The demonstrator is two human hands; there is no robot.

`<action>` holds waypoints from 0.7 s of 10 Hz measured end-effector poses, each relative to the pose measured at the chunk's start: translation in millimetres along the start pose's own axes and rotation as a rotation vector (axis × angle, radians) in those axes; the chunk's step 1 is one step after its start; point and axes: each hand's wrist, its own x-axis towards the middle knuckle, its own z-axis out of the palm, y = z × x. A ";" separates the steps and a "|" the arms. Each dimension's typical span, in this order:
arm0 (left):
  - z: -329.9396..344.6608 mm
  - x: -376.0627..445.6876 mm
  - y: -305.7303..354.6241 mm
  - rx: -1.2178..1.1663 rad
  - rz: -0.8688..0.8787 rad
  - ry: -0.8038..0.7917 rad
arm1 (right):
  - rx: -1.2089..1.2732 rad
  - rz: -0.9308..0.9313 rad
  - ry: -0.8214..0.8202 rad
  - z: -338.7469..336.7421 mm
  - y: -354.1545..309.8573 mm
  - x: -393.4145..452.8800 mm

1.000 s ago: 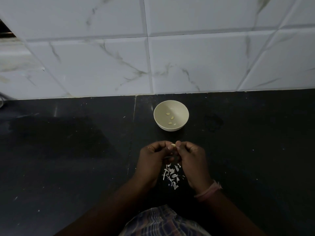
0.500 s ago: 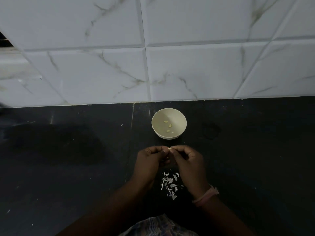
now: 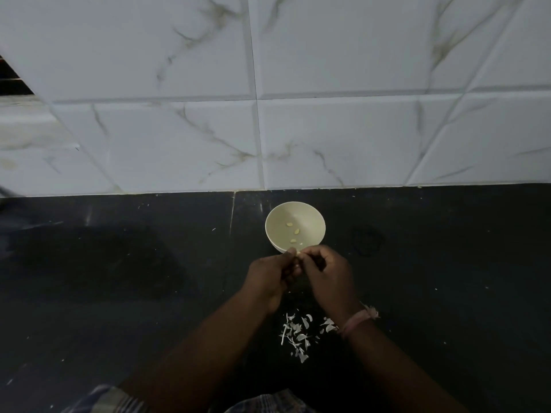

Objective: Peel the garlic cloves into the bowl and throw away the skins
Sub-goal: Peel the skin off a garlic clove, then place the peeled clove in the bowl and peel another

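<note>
Pinching clove (image 3: 297, 252) btwn both grips, fingertip-held.

Both hands raised together, left hand (image 3: 268, 278), right hand (image 3: 329, 277), fingertips pinched closed

Cream bowl (image 3: 295, 216), black counter (image 3: 119, 278), grey-veined white tiles (image 3: 328, 138).

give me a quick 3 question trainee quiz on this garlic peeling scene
1. True or false: the bowl is empty.
2. Where do the skins lie? A) in the bowl B) on the counter between the forearms C) in a bin
3. What do the left hand and right hand pinch between them?

Key:
1. False, it holds a few peeled cloves.
2. B
3. A garlic clove, just in front of the bowl.
</note>
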 end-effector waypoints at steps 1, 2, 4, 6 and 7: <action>6.7 17.7 2.4 -0.031 -0.020 0.115 | -0.001 0.099 0.026 11.2 0.0 15.3; 11.8 30.1 2.8 0.003 0.010 0.237 | -0.078 0.140 0.085 21.3 5.1 31.0; 11.8 38.8 -3.8 0.037 0.034 0.247 | -0.275 0.057 0.085 30.7 6.3 46.0; 8.5 32.3 -18.1 -0.060 0.034 0.335 | -0.215 0.111 0.145 28.3 10.4 41.0; 1.6 31.1 -24.0 0.049 -0.024 0.302 | -0.135 0.177 0.209 17.3 18.0 27.6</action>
